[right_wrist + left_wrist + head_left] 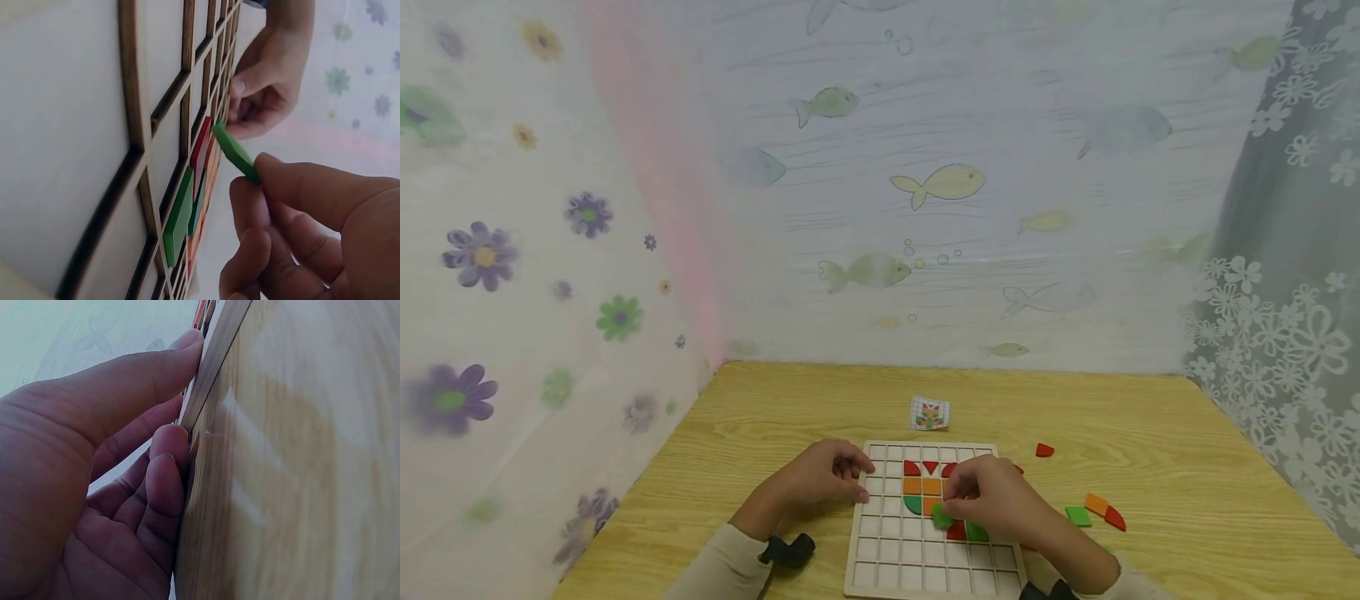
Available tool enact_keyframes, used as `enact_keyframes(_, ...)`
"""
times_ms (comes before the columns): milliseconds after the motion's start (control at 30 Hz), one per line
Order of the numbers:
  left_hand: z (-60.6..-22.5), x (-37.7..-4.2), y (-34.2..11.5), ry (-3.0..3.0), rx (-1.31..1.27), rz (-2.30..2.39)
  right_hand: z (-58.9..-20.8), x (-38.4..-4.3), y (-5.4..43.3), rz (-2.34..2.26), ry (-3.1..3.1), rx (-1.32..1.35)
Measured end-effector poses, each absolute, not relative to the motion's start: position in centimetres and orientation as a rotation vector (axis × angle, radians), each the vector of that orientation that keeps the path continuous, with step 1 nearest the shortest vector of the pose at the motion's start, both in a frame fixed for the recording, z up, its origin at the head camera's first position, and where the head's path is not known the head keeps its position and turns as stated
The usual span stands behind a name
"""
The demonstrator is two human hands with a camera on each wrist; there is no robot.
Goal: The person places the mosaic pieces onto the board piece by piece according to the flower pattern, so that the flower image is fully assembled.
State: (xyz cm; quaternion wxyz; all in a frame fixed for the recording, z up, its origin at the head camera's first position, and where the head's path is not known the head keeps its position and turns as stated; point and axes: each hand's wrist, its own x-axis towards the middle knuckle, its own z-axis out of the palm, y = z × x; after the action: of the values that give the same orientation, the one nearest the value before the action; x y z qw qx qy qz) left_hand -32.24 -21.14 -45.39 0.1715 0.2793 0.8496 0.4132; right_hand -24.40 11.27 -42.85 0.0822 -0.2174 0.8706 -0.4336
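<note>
A table (805,400) fills the lower frame, bearing a board (890,550) at lower centre. The left hand (826,475) grips the board's left edge; the right hand (996,496) pinches narrowly. Mid-frame lies a card (930,413). The pinched green tile (234,152) tilts over the board's middle.

The counter (775,408) shows smooth wood grain with a soft sheen. The gridded board (854,542) is pale, matt wood, browned along its cut edges. The green tile (235,153) looks smooth and painted, low in gloss. The small card (929,413) looks like printed paper. The sleeve (722,567) is matt cloth; the backdrop (850,333) looks thin, smooth and faintly shiny.
</note>
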Motion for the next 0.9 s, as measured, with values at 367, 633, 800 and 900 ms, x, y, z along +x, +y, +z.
enact_keyframes(367,-45.4,-32.1,-21.2,2.416,0.780,1.171,-42.5,-24.2,10.2,-1.169,2.647,-0.608)
enact_keyframes(633,-45.3,-32.3,-21.2,2.408,0.781,1.177,-42.3,-24.2,9.9,-1.099,2.670,-0.653)
enact_keyframes(800,-45.4,-32.3,-21.1,2.418,0.777,1.167,-42.3,-24.2,9.8,-1.086,2.669,-0.673)
enact_keyframes(900,-45.4,-32.3,-21.1,2.419,0.780,1.167,-42.3,-24.2,9.8,-1.065,2.678,-0.665)
